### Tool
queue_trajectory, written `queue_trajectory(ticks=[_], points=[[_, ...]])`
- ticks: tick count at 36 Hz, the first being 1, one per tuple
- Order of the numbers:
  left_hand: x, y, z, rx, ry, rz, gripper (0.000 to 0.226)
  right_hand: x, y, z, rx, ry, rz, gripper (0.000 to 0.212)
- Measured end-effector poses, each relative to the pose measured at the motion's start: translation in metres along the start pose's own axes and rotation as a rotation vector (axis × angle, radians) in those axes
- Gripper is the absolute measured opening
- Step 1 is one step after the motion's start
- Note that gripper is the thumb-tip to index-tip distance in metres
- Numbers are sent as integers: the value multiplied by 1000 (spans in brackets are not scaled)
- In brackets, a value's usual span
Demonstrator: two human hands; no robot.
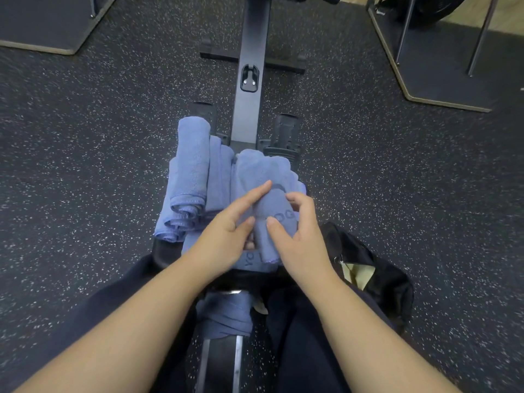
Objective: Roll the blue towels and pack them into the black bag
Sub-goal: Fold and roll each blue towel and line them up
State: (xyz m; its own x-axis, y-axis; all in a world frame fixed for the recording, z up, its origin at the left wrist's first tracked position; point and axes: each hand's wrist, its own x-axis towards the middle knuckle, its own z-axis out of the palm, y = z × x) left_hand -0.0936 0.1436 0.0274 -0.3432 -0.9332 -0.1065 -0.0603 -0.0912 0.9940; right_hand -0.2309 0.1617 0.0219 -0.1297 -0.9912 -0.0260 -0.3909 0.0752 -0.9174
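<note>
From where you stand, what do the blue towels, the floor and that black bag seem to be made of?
Blue towels: soft, matte fabric, probably microfibre or terry; fuzzy nap, stitched hems.
Floor: looks like rubber gym flooring; dark, matte, with pale flecks.
Black bag: seems a thin woven synthetic, perhaps nylon; it slumps and wrinkles with a faint sheen.

A rowing machine's grey rail [249, 80] runs ahead over speckled rubber flooring [99, 154]. Dark mats [48, 21] lie at both far corners.

Bare forearms [147, 316], no sleeves; dark navy trousers [300, 336] on the legs.
</note>
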Motion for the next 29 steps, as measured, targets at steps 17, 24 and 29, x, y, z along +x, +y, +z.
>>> queue_trajectory(ticks=[17, 24, 29], points=[[14, -38, -7, 1510, 161, 153, 66, 9, 2, -2, -107, 212, 30, 40], [21, -41, -5, 1532, 183, 147, 60, 12, 3, -2, -77, 223, 59, 41], [21, -44, -3, 1514, 222, 135, 54, 12, 4, -2, -68, 225, 71, 40]])
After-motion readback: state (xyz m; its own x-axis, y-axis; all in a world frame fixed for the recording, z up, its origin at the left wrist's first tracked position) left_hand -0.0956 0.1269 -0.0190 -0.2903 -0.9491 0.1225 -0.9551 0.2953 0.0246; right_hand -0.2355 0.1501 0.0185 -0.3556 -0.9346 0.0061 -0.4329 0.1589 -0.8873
